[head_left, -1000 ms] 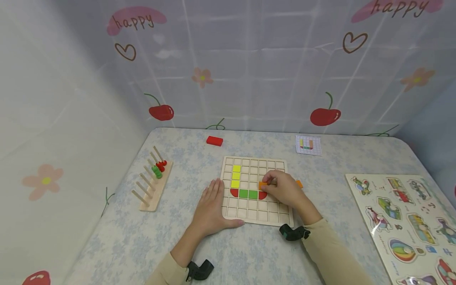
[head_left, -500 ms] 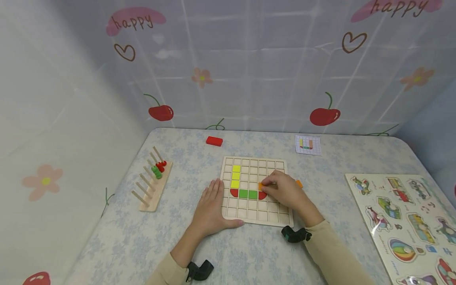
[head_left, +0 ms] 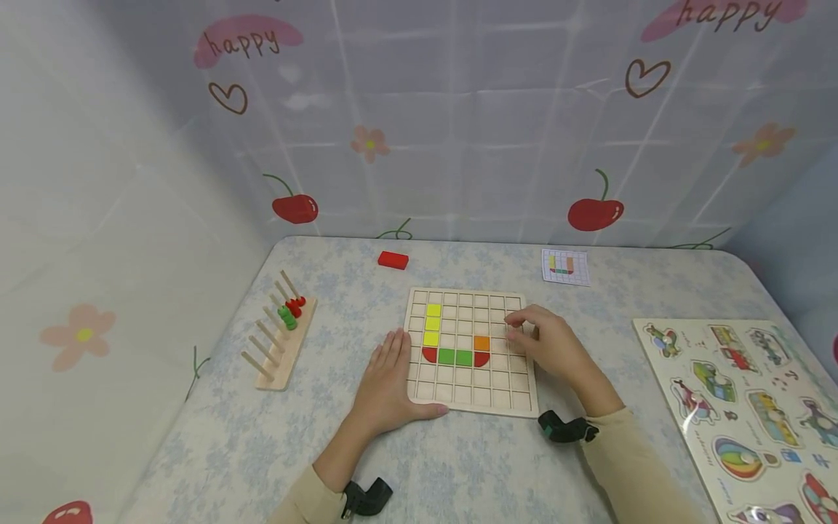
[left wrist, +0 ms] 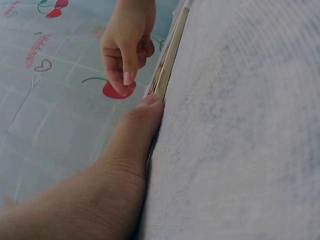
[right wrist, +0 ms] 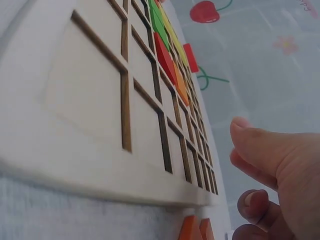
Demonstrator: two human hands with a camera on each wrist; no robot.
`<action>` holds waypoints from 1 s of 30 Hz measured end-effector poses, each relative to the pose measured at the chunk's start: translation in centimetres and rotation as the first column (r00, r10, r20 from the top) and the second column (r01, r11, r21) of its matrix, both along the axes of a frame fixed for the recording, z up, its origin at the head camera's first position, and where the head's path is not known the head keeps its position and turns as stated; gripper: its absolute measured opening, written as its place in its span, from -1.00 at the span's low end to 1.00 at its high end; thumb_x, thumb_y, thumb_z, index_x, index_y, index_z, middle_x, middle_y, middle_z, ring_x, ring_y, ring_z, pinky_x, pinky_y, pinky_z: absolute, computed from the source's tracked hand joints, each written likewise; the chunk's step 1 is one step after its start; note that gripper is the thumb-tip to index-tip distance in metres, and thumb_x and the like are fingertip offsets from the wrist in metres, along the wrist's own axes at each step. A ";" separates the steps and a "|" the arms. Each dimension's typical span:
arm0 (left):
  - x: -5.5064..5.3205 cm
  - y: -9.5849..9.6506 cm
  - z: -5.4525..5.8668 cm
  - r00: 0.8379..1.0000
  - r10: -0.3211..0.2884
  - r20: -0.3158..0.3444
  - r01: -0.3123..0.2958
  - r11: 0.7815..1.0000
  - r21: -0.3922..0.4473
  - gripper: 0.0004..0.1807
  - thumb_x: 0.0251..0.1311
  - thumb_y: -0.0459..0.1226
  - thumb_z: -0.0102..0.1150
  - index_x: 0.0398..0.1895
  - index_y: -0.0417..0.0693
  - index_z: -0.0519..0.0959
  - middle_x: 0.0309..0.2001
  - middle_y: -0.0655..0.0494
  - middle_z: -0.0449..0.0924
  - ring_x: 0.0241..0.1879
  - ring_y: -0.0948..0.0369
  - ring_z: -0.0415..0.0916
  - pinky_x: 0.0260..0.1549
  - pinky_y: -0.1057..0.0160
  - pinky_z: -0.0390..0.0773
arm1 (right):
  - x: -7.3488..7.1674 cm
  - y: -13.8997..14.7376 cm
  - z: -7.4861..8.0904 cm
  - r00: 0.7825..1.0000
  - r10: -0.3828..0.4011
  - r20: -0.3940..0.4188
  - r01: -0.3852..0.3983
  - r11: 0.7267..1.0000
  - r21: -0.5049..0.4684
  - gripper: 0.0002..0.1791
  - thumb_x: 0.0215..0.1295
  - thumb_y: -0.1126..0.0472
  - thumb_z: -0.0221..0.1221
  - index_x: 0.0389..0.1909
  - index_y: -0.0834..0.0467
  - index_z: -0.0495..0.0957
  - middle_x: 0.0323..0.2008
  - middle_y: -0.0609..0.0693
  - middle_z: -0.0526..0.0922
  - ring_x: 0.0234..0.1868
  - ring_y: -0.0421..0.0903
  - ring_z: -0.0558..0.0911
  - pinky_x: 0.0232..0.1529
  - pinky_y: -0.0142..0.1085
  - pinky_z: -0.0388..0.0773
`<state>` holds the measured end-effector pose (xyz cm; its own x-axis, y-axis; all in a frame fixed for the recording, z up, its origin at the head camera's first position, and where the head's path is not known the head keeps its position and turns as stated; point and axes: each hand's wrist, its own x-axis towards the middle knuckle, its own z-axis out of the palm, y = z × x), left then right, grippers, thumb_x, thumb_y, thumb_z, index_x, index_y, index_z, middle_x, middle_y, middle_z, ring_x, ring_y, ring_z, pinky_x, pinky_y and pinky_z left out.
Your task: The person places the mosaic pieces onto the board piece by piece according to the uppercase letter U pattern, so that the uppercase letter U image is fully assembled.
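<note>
A wooden grid board point(head_left: 465, 397) lies on the table, with yellow square tiles point(head_left: 432, 324), green tiles point(head_left: 464, 357), red rounded tiles point(head_left: 481, 359) and one orange tile point(head_left: 481, 343) set in its cells. My left hand point(head_left: 386, 382) steadies the board, straight fingers along its left edge and thumb at the near edge. Over the board's right edge hovers my right hand point(head_left: 553, 342), thumb and fingers apart and loosely bent, holding nothing. Two loose orange pieces point(right wrist: 190, 230) show beside the board's edge in the right wrist view; in the head view the right hand hides them.
Left of the board stands a wooden peg rack point(head_left: 288, 349) with green and red beads. A red block point(head_left: 393, 260) and a printed pattern card point(head_left: 566, 267) lie toward the back. A picture puzzle board point(head_left: 740, 415) occupies the right side.
My right hand has let go of the orange tile, which now sits in a cell above the right red one, and has moved right to the board's edge. The left hand has stayed put.
</note>
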<state>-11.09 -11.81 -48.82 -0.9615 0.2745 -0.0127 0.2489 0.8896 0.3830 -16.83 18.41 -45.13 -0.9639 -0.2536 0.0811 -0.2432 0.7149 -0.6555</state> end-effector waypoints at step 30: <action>-0.1 0.0 -0.5 1.000 0.007 0.001 -0.007 1.000 -0.011 0.52 -0.26 0.57 0.18 0.60 -0.13 -0.22 0.63 0.00 -0.27 0.62 0.10 -0.36 0.56 -0.02 -0.16 | 0.6 5.6 -0.8 0.995 -0.096 0.024 0.095 0.995 0.042 -0.69 0.36 0.10 0.25 0.05 0.12 0.63 -0.01 0.06 0.61 -0.35 -0.07 0.38 -0.40 -0.30 0.35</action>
